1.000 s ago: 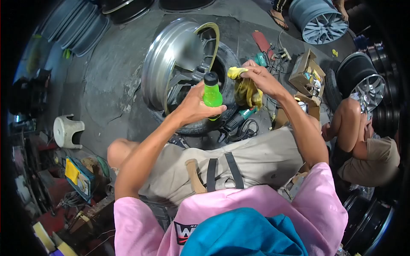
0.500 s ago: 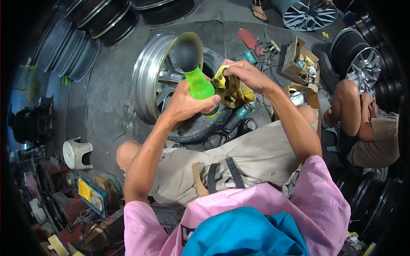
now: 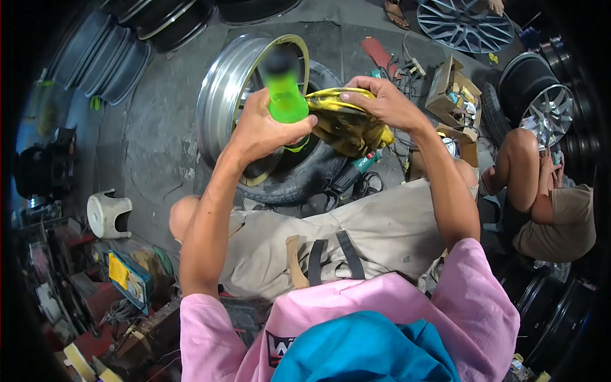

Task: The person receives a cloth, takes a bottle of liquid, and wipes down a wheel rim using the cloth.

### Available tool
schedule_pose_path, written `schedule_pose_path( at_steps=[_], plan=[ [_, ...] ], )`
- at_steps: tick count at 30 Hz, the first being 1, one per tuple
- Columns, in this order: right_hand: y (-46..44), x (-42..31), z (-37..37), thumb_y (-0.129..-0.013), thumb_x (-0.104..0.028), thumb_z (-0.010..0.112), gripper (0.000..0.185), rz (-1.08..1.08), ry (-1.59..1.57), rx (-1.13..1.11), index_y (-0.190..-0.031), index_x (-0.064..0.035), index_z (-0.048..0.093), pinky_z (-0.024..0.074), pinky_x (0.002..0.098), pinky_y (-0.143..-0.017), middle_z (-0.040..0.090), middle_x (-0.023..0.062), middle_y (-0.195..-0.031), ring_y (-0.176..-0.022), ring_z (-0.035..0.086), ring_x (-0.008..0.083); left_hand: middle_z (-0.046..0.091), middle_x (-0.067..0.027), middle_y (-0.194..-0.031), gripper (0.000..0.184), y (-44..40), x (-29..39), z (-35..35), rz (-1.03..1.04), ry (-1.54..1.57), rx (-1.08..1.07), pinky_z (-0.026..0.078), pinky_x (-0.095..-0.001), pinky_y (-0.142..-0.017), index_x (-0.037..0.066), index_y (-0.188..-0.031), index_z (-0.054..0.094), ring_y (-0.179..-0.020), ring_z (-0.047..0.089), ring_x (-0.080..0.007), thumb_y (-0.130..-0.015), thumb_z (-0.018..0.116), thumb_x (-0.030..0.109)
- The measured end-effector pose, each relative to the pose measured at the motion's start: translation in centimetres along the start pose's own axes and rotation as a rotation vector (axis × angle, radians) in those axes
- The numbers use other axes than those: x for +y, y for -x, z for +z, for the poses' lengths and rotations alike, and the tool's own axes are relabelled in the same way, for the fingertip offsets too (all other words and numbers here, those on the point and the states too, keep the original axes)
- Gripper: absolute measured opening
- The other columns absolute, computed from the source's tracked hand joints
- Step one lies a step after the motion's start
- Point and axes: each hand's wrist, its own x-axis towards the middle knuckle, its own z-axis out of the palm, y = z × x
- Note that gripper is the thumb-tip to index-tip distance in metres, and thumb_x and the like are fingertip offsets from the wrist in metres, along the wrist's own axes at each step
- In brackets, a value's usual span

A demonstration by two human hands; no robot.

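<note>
My left hand is wrapped round a green bottle with a black top, which is blurred. In my right hand is a yellow rag with dark stains, pinched along its upper edge between thumb and fingers. The rag hangs down, and its left end reaches the side of the bottle; whether the left fingers also hold it I cannot tell. Behind the bottle stands a silver wheel rim with a gold-coloured edge. A black tyre lies beneath both hands.
A green and black power tool lies by the tyre. Cardboard boxes with small items stand at right, near cables and a red piece. Another person sits at far right by a rim. A white stool stands left.
My left hand has carried the bottle a little left and up. The rag, bunched before, is now more spread out and hangs wider below my right hand.
</note>
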Motion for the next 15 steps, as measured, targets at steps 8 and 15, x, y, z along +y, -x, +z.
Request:
schedule_pose_path(
  at_steps=[8,15],
  plan=[
    [0.5,1.1,-3.5,-0.095,-0.026,0.079,0.024,0.009,0.157,-0.029,-0.099,-0.0039,0.073,0.0402,0.0234,-0.069,0.059,-0.0062,-0.080,-0.078,0.052,0.0035,0.066,-0.0003,-0.076,0.026,0.0,-0.1,-1.7,0.041,-0.113,0.135,0.050,-0.0279,-0.065,0.003,-0.090,0.066,-0.070,0.061,-0.0093,-0.080,0.086,0.017],
    [1.3,2.6,-5.3,-0.092,-0.019,0.069,0.024,-0.106,0.613,0.225,-0.105,0.0011,0.072,0.0505,0.0306,-0.084,0.071,0.0021,-0.092,-0.087,0.063,0.0122,0.067,-0.0010,-0.070,0.022,-0.3,0.2,-1.8,0.024,-0.074,0.152,0.050,-0.0274,-0.059,0.002,-0.084,0.068,-0.063,0.061,-0.0085,-0.079,0.085,0.015]
  ],
)
